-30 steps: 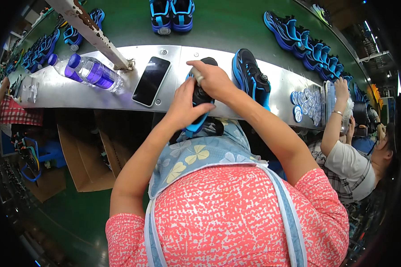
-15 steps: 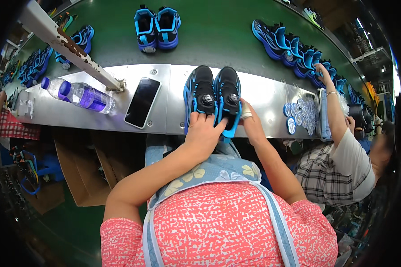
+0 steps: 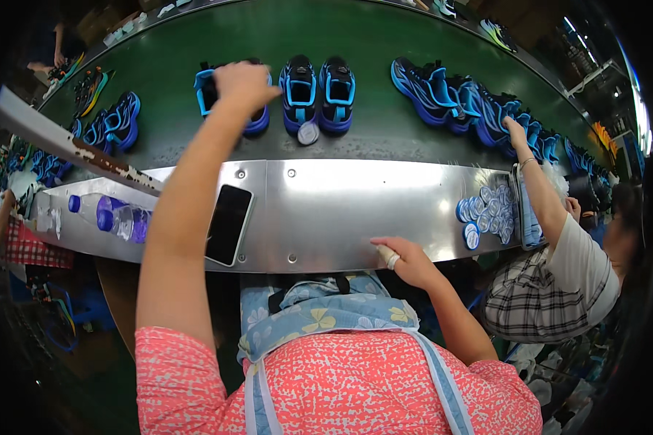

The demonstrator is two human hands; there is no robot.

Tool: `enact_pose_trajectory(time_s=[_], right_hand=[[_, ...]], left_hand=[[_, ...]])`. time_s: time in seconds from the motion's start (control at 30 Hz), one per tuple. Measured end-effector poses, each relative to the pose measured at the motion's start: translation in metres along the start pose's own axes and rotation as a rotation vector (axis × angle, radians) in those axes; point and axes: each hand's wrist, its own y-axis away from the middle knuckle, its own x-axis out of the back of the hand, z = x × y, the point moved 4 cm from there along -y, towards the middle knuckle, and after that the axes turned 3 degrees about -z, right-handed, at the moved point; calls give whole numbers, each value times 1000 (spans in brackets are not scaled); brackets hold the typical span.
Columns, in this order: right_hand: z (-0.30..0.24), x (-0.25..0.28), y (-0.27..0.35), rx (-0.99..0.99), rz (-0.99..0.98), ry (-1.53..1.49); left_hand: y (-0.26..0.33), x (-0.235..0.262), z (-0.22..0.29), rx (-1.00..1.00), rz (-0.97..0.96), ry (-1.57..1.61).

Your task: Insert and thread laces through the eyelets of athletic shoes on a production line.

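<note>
Left hand grips a blue shoe on the green belt; right hand rests loosely curled, holding nothing, on the steel ledge.

Wearer: short-sleeved top, coral-pink with fine white speckle print. Over it an apron, pale blue with yellow-and-white flower motifs, light blue straps running over both shoulders. Forearms bare. Right hand: one finger wrapped in what looks like white tape. Left hand: no covering visible.

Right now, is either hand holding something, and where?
The left hand grips a blue-and-black shoe on the belt by its top. The right hand holds nothing.
</note>
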Motion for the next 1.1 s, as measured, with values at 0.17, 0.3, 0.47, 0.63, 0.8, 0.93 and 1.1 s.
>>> enact_pose_trajectory(time_s=[0.17,0.3,0.47,0.63,0.8,0.93,1.1], right_hand=[[-26,-3,-6,115,-50,167],[-40,-10,-11,179,-128,176],[-49,-2,-5,68,-81,-165],[-62,-32,-7,111,-205,-121],[-35,-35,3,276,-309,94],[-46,28,-6,94,-113,-35],[-85,12,-45,425,-267,249]], left_hand=[[6,-105,-86,220,-290,115],[23,-44,-81,19,-79,286],[145,49,-7,-202,-51,602],[259,14,50,-445,-8,477],[298,-11,60,-304,-41,766],[303,-9,69,-97,-2,849],[284,-44,101,33,15,811]])
